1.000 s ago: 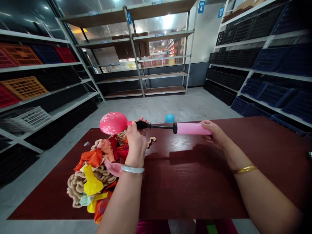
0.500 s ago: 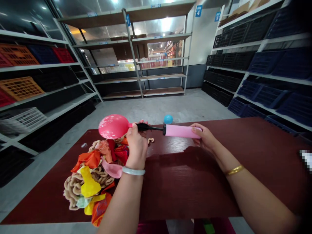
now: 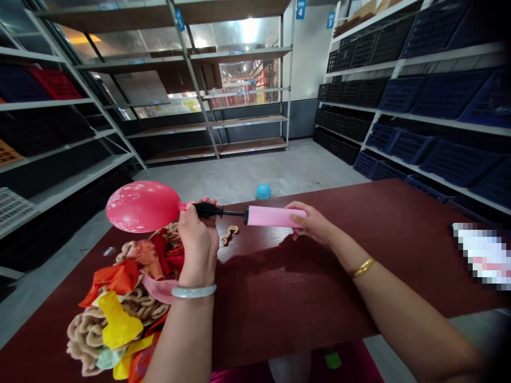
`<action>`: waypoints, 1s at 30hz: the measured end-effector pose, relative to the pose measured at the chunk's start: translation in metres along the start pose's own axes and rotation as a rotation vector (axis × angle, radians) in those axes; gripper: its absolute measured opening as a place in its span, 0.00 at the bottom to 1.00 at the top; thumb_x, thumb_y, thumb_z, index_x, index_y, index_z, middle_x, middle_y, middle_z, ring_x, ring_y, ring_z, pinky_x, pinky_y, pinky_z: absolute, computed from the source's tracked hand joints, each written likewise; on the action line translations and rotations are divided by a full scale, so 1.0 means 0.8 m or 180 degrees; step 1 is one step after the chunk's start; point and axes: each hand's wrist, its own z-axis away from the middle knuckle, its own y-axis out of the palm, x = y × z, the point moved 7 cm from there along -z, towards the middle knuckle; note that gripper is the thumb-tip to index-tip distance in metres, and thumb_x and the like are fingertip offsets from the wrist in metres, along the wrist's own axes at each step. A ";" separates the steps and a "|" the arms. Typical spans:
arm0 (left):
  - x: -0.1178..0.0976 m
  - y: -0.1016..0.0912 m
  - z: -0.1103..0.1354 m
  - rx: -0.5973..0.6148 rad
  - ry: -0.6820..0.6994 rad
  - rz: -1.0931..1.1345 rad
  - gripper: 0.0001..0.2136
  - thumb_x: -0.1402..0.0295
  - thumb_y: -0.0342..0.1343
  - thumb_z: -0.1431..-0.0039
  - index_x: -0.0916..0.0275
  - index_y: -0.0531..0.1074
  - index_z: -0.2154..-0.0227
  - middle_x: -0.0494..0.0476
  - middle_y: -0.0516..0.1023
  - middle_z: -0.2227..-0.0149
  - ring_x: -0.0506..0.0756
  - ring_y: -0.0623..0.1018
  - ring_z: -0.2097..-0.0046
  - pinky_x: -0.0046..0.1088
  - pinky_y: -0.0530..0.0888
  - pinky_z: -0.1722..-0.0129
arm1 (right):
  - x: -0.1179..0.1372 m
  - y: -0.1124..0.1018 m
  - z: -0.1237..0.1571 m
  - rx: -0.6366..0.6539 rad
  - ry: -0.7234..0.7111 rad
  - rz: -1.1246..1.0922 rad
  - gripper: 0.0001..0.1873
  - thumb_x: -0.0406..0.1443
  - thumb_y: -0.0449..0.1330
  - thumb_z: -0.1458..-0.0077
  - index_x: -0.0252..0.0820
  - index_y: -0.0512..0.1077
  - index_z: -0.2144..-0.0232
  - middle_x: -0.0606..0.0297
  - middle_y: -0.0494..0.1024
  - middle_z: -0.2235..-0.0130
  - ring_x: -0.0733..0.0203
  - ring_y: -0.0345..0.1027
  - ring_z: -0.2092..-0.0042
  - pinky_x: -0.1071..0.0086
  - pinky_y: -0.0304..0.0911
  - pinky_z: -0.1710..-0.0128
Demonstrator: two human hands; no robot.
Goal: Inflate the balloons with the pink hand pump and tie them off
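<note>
My left hand (image 3: pixel 198 234) is closed around the neck of a partly inflated red balloon (image 3: pixel 142 206) with a pale print, pinching it onto the black end (image 3: pixel 205 210) of a hand balloon pump. The pump's pink barrel (image 3: pixel 271 217) is gripped at its far end by my right hand (image 3: pixel 311 221). A short stretch of black rod shows between barrel and black end. Below my left wrist lies a pile of limp balloons, among them a yellow one (image 3: pixel 122 322), an orange one (image 3: pixel 114 282) and a pink one (image 3: pixel 159 287), mixed with coiled beige cord (image 3: pixel 85 332).
The dark red-brown table (image 3: pixel 279 303) spans the front, with a small beige curl (image 3: pixel 229 234) on it. A blurred-out white item (image 3: pixel 483 255) lies at the right. Beyond the table, a blue balloon (image 3: pixel 263 191) rests on the floor. Shelves with dark crates (image 3: pixel 415 149) line the right side.
The red balloon has grown larger and longer. Both hands still hold the pump, and its rod shows about the same length. The whole view has turned rightward, revealing more of the white item.
</note>
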 end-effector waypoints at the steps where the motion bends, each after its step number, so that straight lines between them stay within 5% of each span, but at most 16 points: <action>1: 0.009 0.003 0.006 0.0039 -0.0091 -0.0011 0.07 0.63 0.54 0.41 0.59 0.63 0.65 0.52 0.77 0.69 0.53 0.79 0.67 0.34 0.76 0.61 | -0.002 0.011 0.000 0.0078 0.0009 0.0058 0.23 0.44 0.69 0.54 0.43 0.72 0.57 0.66 0.74 0.68 0.67 0.66 0.77 0.67 0.72 0.77; 5: 0.034 0.018 0.030 0.0243 -0.0394 0.0096 0.09 0.60 0.54 0.40 0.59 0.63 0.64 0.55 0.77 0.68 0.56 0.80 0.65 0.43 0.75 0.56 | 0.000 0.032 0.003 0.0159 0.0005 0.0283 0.26 0.42 0.70 0.54 0.44 0.74 0.52 0.60 0.76 0.58 0.64 0.72 0.72 0.64 0.76 0.70; 9: 0.029 0.013 0.027 0.0129 -0.0426 0.0190 0.07 0.63 0.53 0.38 0.60 0.64 0.66 0.53 0.75 0.70 0.54 0.78 0.68 0.38 0.76 0.60 | 0.011 0.030 0.006 0.0293 -0.0058 0.0433 0.29 0.42 0.69 0.52 0.49 0.74 0.46 0.60 0.77 0.54 0.68 0.71 0.74 0.65 0.75 0.70; 20: -0.036 -0.032 -0.036 -0.0151 0.0135 0.0207 0.05 0.69 0.50 0.38 0.60 0.65 0.70 0.50 0.71 0.72 0.51 0.75 0.71 0.33 0.75 0.63 | 0.014 -0.050 0.007 0.0146 0.0153 0.0355 0.29 0.41 0.69 0.53 0.42 0.74 0.47 0.61 0.78 0.64 0.68 0.68 0.79 0.66 0.74 0.77; 30: 0.032 0.014 0.020 0.0146 -0.0312 0.0259 0.03 0.68 0.50 0.38 0.60 0.63 0.68 0.51 0.74 0.71 0.52 0.77 0.69 0.42 0.74 0.54 | 0.003 0.015 0.009 0.0242 0.0156 0.0059 0.27 0.43 0.67 0.50 0.43 0.74 0.47 0.61 0.77 0.63 0.69 0.65 0.79 0.66 0.74 0.78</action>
